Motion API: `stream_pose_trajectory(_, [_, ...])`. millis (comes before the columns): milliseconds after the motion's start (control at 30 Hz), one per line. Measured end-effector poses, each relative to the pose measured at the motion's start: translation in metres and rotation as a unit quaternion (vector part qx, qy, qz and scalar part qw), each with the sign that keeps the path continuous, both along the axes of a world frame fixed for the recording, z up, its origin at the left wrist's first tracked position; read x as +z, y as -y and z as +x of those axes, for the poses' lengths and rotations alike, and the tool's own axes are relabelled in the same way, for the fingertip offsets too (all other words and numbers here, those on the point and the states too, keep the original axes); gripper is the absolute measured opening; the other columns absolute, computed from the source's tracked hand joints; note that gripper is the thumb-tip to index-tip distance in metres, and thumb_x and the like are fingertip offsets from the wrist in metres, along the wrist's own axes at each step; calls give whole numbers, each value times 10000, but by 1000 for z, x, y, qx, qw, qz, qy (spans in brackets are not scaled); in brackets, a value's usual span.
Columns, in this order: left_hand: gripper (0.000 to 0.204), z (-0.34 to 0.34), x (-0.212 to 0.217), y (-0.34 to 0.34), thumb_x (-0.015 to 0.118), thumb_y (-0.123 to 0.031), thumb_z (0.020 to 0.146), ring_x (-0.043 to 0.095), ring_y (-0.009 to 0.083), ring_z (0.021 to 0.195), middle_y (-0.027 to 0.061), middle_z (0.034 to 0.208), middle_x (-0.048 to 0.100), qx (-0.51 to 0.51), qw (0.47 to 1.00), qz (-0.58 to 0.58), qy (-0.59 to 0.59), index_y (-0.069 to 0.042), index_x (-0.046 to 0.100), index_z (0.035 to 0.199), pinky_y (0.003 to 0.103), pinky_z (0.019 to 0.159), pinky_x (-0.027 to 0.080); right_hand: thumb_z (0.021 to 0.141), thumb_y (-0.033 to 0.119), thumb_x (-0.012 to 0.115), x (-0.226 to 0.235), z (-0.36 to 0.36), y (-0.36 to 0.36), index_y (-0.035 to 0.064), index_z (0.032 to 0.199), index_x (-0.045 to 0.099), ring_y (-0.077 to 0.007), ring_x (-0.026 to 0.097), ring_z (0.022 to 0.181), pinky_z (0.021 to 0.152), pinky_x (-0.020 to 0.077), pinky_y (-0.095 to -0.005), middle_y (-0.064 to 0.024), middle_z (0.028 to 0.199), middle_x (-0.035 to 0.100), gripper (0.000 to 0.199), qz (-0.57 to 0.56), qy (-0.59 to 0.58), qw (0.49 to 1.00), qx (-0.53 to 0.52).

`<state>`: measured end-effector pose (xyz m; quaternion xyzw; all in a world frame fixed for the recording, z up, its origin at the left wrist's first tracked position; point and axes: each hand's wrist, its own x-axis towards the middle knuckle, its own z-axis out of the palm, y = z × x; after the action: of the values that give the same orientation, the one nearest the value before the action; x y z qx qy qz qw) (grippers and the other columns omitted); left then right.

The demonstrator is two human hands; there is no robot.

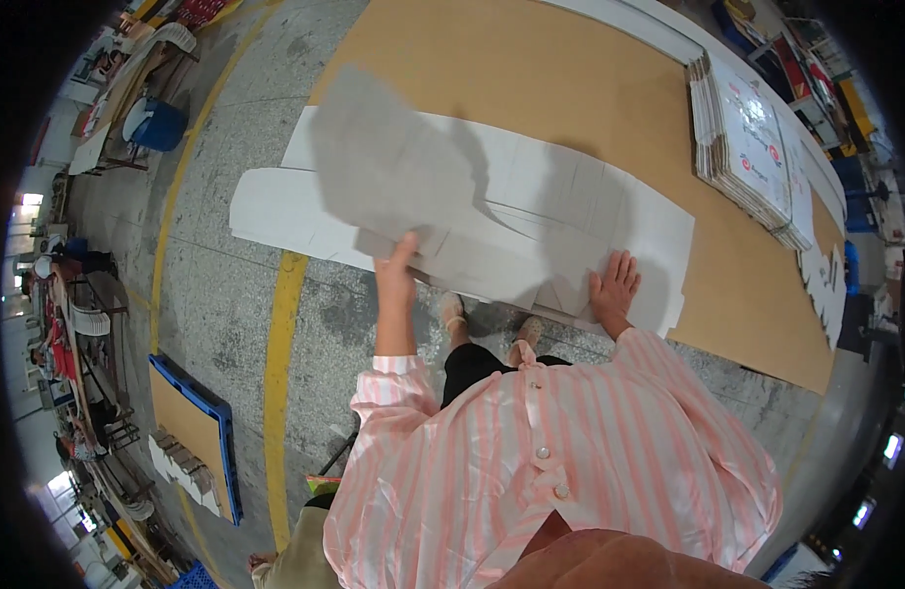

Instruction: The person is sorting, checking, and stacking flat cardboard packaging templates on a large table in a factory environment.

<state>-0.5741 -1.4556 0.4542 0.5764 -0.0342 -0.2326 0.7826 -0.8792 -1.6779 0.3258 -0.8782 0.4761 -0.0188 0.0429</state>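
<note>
My left hand (397, 280) grips the near edge of a grey cardboard sheet (383, 157), its thumb on top. The sheet is raised and its far part is smeared by motion. Beneath it lie flat white cardboard pieces (266, 201), which overlap each other. Fingers spread, my right hand (615, 287) rests on the right part of the white cardboard, near its front edge. Whether the grey sheet joins the cardboard under my right hand, I cannot tell.
Brown board (531, 69) covers the table below. A stack of folded white cartons (747, 137) stands on its right. On the floor at left are a blue-edged pallet (226, 461) and a blue bin (158, 125). A person in beige trousers (300, 555) is close at lower left.
</note>
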Motion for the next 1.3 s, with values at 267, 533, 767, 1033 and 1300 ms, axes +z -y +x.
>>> stream_pose_trajectory(267, [403,77,-106,-48,641,-72,774,520,198,1000,96,1104,544,88,973,-85,-195,29,491,1134,322,877,416,865,446,374,-4,-2,4,51,1389,142,-341,59,1340,1055,62,-519,-160,1450,107,696,-1,-20,1000,10])
stream_pose_trajectory(533, [355,41,-12,-6,615,-27,769,552,207,943,122,1060,570,-4,986,155,67,46,511,1101,302,780,439,869,454,368,-5,-17,9,40,1380,173,-346,92,1335,1052,85,-527,-168,1438,150,686,-25,5,1000,13])
stream_pose_trajectory(767, [439,-102,75,87,510,-69,706,555,366,963,237,1135,526,-235,597,240,729,77,513,1120,421,824,449,862,463,379,-81,-81,43,60,1380,184,-342,93,1334,1053,87,-521,-158,1439,155,684,57,24,998,25])
stream_pose_trajectory(1033, [443,-153,35,96,465,-124,750,494,419,1016,261,1143,492,-279,515,281,760,65,487,1150,466,781,444,858,432,407,-107,-86,47,68,1354,284,-329,144,1322,1061,84,-508,-177,1385,275,628,387,256,884,-51])
stream_pose_trajectory(1300, [363,-5,20,11,620,-90,786,544,193,936,107,1027,561,24,995,37,87,25,499,1109,326,813,438,855,461,395,-2,-39,20,56,1380,168,-343,59,1339,1049,77,-532,-151,1446,118,700,-18,4,1000,2])
